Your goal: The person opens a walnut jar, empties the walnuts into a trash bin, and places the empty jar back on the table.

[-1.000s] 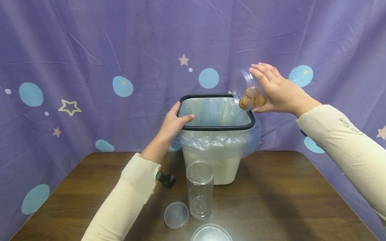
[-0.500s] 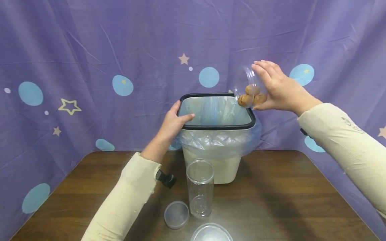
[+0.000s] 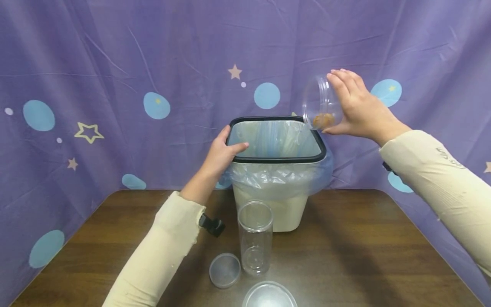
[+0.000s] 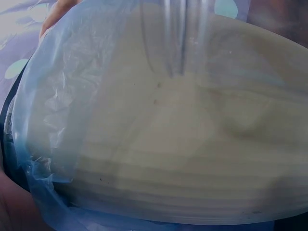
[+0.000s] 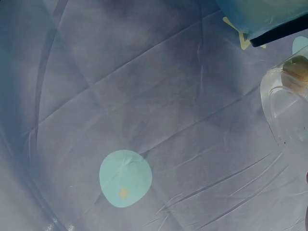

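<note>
My left hand [image 3: 222,151] grips the left rim of a cream trash bin [image 3: 287,209], its thumb over the inner side. The bin has a black rim and a translucent blue bag [image 3: 276,177] folded over it. My right hand [image 3: 358,104] holds a clear plastic jar [image 3: 312,96] tipped on its side, mouth leftward, above the bin's right rim. A blurred brown lump [image 3: 323,120] like a walnut lies low inside the jar. The right wrist view catches the jar [image 5: 284,108] at its right edge. The left wrist view is filled by the bin's wall [image 4: 159,139].
A tall clear jar [image 3: 256,243] stands uncovered in front of the bin on the brown table [image 3: 345,256]. A small round lid [image 3: 225,270] lies left of it, a larger clear lid [image 3: 270,296] at the front edge of view. A purple curtain [image 3: 192,51] hangs behind.
The right hand has raised the jar slightly and moved it a little right. Fewer brown lumps show in the jar than before. My left hand stays on the rim.
</note>
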`<state>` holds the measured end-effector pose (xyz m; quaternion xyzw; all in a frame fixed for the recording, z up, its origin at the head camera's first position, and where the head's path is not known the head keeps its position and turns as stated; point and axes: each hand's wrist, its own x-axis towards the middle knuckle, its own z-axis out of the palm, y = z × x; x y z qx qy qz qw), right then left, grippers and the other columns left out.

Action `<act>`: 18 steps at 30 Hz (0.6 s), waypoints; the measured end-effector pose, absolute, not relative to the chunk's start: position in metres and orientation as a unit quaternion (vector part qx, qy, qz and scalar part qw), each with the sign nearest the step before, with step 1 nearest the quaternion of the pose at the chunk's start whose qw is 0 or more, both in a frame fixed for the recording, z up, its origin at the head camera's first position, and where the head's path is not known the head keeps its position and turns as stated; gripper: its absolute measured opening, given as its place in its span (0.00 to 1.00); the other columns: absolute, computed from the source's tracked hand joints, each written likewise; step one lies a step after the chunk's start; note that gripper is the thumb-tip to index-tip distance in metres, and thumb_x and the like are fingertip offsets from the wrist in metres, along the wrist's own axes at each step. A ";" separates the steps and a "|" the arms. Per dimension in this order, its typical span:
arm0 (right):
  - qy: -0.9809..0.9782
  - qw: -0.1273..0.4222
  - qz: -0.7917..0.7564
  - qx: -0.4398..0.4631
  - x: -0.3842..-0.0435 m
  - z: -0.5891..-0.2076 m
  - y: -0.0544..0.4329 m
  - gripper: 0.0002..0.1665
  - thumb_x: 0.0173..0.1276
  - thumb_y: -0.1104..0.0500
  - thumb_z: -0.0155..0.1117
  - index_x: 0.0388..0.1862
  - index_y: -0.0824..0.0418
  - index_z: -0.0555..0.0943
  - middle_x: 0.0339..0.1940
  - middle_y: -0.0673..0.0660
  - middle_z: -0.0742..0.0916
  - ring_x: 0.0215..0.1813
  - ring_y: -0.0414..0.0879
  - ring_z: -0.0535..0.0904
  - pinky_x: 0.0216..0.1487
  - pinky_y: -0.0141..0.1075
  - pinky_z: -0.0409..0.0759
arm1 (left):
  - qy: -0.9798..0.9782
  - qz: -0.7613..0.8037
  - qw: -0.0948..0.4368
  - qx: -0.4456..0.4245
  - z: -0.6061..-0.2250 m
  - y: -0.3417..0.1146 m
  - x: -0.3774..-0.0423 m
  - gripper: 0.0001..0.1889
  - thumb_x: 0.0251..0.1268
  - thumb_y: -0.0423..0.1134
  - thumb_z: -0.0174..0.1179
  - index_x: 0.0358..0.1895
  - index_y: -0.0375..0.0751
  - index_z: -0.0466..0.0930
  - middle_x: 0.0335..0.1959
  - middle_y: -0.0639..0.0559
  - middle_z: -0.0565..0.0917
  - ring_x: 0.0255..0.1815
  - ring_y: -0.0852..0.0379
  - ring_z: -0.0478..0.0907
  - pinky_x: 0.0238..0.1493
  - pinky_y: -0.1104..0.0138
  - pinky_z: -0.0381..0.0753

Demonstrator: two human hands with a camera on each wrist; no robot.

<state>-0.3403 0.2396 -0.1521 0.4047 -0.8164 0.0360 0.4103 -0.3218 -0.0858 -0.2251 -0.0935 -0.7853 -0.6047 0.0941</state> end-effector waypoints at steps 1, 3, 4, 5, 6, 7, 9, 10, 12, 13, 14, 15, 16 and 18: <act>-0.818 0.409 0.037 0.403 -0.340 -0.152 0.240 0.70 0.24 0.56 0.84 0.67 0.74 0.56 0.64 0.75 0.66 0.66 0.70 0.57 0.72 0.50 0.53 | -0.785 -0.605 0.094 -0.094 -0.225 -0.086 -0.322 0.44 0.57 0.37 0.63 0.74 0.35 0.47 0.76 0.46 0.50 0.75 0.56 0.43 0.73 0.67 0.43; -0.821 0.406 0.038 0.399 -0.340 -0.152 0.240 0.70 0.24 0.56 0.84 0.67 0.73 0.56 0.64 0.75 0.66 0.67 0.69 0.57 0.72 0.51 0.54 | -0.785 -0.605 0.094 -0.093 -0.225 -0.086 -0.323 0.44 0.57 0.37 0.63 0.74 0.35 0.47 0.76 0.46 0.50 0.75 0.56 0.43 0.73 0.68 0.43; -0.822 0.405 0.037 0.398 -0.340 -0.153 0.240 0.70 0.24 0.56 0.84 0.67 0.73 0.57 0.64 0.74 0.66 0.67 0.69 0.57 0.72 0.51 0.54 | -0.785 -0.604 0.094 -0.094 -0.225 -0.086 -0.323 0.44 0.57 0.37 0.63 0.74 0.35 0.47 0.76 0.46 0.50 0.75 0.56 0.43 0.73 0.68 0.43; -0.823 0.405 0.037 0.397 -0.340 -0.153 0.240 0.70 0.25 0.55 0.84 0.67 0.73 0.57 0.64 0.74 0.66 0.67 0.69 0.57 0.71 0.51 0.55 | -0.787 -0.603 0.093 -0.094 -0.225 -0.086 -0.323 0.44 0.57 0.37 0.62 0.74 0.35 0.47 0.76 0.46 0.50 0.75 0.56 0.43 0.73 0.67 0.43; -0.823 0.405 0.035 0.397 -0.341 -0.154 0.240 0.70 0.25 0.55 0.84 0.67 0.73 0.57 0.64 0.74 0.66 0.67 0.69 0.57 0.71 0.51 0.55 | -0.787 -0.602 0.093 -0.094 -0.226 -0.086 -0.323 0.44 0.57 0.37 0.63 0.74 0.35 0.47 0.76 0.46 0.50 0.75 0.57 0.43 0.73 0.67 0.43; -0.822 0.405 0.036 0.399 -0.341 -0.154 0.240 0.69 0.25 0.56 0.84 0.67 0.73 0.57 0.64 0.74 0.66 0.67 0.69 0.58 0.71 0.51 0.55 | -0.788 -0.602 0.092 -0.094 -0.226 -0.086 -0.323 0.44 0.57 0.38 0.63 0.74 0.36 0.47 0.76 0.46 0.50 0.75 0.57 0.43 0.73 0.68 0.43; -0.819 0.407 0.035 0.404 -0.342 -0.155 0.240 0.69 0.24 0.56 0.84 0.67 0.74 0.58 0.64 0.74 0.66 0.66 0.69 0.58 0.71 0.51 0.55 | -0.789 -0.601 0.090 -0.094 -0.226 -0.085 -0.323 0.44 0.58 0.38 0.63 0.74 0.36 0.47 0.76 0.46 0.50 0.75 0.57 0.43 0.73 0.68 0.43; -0.817 0.407 0.035 0.406 -0.342 -0.156 0.240 0.69 0.24 0.57 0.84 0.67 0.74 0.58 0.64 0.75 0.66 0.66 0.70 0.58 0.71 0.51 0.55 | -0.790 -0.600 0.088 -0.094 -0.227 -0.085 -0.323 0.44 0.58 0.38 0.63 0.74 0.36 0.47 0.76 0.46 0.50 0.75 0.57 0.43 0.73 0.67 0.43; -0.816 0.405 0.035 0.410 -0.343 -0.157 0.240 0.69 0.24 0.57 0.84 0.67 0.74 0.58 0.64 0.75 0.66 0.67 0.69 0.58 0.71 0.51 0.55 | -0.788 -0.602 0.086 -0.093 -0.228 -0.085 -0.324 0.44 0.58 0.38 0.63 0.74 0.36 0.47 0.76 0.47 0.49 0.75 0.57 0.42 0.73 0.67 0.43; -0.815 0.404 0.034 0.413 -0.343 -0.157 0.240 0.68 0.25 0.57 0.83 0.67 0.74 0.58 0.64 0.74 0.66 0.67 0.69 0.58 0.71 0.52 0.55 | -0.787 -0.603 0.085 -0.093 -0.228 -0.085 -0.324 0.44 0.58 0.38 0.63 0.74 0.36 0.47 0.76 0.47 0.49 0.75 0.57 0.42 0.73 0.67 0.43; -0.815 0.403 0.033 0.415 -0.343 -0.158 0.240 0.68 0.25 0.57 0.83 0.67 0.74 0.58 0.64 0.74 0.66 0.67 0.69 0.58 0.71 0.52 0.56 | -0.787 -0.605 0.083 -0.093 -0.228 -0.085 -0.324 0.44 0.58 0.38 0.63 0.74 0.36 0.47 0.76 0.47 0.49 0.75 0.57 0.42 0.73 0.67 0.43; -0.814 0.402 0.030 0.418 -0.343 -0.158 0.240 0.68 0.25 0.57 0.83 0.67 0.74 0.58 0.65 0.74 0.66 0.67 0.69 0.58 0.71 0.51 0.56 | -0.786 -0.606 0.083 -0.092 -0.229 -0.085 -0.324 0.44 0.58 0.38 0.63 0.74 0.37 0.47 0.76 0.47 0.49 0.75 0.57 0.42 0.73 0.67 0.43; -0.812 0.402 0.028 0.422 -0.344 -0.158 0.240 0.68 0.25 0.57 0.83 0.67 0.74 0.58 0.65 0.74 0.66 0.67 0.69 0.57 0.71 0.51 0.56 | -0.785 -0.607 0.083 -0.092 -0.229 -0.085 -0.324 0.44 0.58 0.38 0.63 0.74 0.36 0.47 0.76 0.47 0.49 0.75 0.57 0.42 0.73 0.67 0.43; -0.807 0.404 0.020 0.430 -0.344 -0.158 0.240 0.67 0.26 0.57 0.83 0.66 0.74 0.58 0.65 0.74 0.66 0.67 0.69 0.58 0.71 0.50 0.56 | -0.784 -0.608 0.084 -0.091 -0.228 -0.085 -0.323 0.44 0.58 0.38 0.63 0.74 0.36 0.47 0.76 0.47 0.49 0.75 0.57 0.42 0.73 0.67 0.43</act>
